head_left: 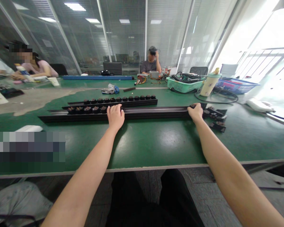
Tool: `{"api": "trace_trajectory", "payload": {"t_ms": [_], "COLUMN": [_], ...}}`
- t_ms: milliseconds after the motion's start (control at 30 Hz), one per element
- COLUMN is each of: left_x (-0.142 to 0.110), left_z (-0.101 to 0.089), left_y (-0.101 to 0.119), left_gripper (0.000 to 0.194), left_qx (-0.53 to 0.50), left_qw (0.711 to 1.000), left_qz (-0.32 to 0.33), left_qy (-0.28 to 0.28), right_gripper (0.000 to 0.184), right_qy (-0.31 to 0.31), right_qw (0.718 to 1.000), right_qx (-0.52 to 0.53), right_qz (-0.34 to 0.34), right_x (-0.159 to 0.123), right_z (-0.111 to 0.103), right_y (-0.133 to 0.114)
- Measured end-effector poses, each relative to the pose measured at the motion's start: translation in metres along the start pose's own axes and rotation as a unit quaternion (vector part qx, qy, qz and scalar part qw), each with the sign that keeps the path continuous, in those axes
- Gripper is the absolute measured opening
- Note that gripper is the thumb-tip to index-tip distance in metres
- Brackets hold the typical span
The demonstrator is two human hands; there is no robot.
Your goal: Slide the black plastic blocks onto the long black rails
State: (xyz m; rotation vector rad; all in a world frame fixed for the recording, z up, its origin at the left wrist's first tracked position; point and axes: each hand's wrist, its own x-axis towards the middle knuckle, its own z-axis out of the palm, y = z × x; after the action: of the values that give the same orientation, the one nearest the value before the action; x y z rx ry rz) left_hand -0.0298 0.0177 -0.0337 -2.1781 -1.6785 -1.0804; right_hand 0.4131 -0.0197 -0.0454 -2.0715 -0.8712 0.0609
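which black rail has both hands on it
The nearer rail, with the left hand and right hand on it; the farther rail has no hand touching it.

Black rail [156,113], green tabletop [153,142], mint-green basket [184,85].

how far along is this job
Looks about half done, going by the rails. Done: the far black rail carries a long row of small dark fittings. In hand: the left hand and right hand rest on the near black rail, with fittings on its left stretch only. Left: the bare stretch between the hands, with loose black parts lying past the right hand.
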Motion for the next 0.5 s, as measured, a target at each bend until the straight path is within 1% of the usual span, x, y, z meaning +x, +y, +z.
{"api": "trace_trajectory", "payload": {"t_ms": [133,233,333,500], "left_x": [0.000,0.000,0.000,0.000], "left_z": [0.000,0.000,-0.001,0.000], "left_y": [0.000,0.000,0.000,-0.001], "left_gripper": [0.041,0.040,0.040,0.040], "left_qx": [0.001,-0.001,0.001,0.005], "left_qw": [1.000,1.000,1.000,1.000], "left_qz": [0.001,0.000,0.001,0.003], "left_qy": [-0.002,-0.003,-0.003,0.002], "right_gripper": [0.036,0.034,0.035,0.040], "right_qy": [0.012,0.023,0.037,0.060], "right_qw": [0.999,0.997,0.993,0.989], "right_qx": [0.043,0.077,0.101,0.112], "right_qz": [0.003,0.021,0.043,0.078], "right_x": [0.006,0.009,0.013,0.024], "right_z": [0.003,0.006,0.007,0.009], "right_y": [0.005,0.008,0.012,0.021]}}
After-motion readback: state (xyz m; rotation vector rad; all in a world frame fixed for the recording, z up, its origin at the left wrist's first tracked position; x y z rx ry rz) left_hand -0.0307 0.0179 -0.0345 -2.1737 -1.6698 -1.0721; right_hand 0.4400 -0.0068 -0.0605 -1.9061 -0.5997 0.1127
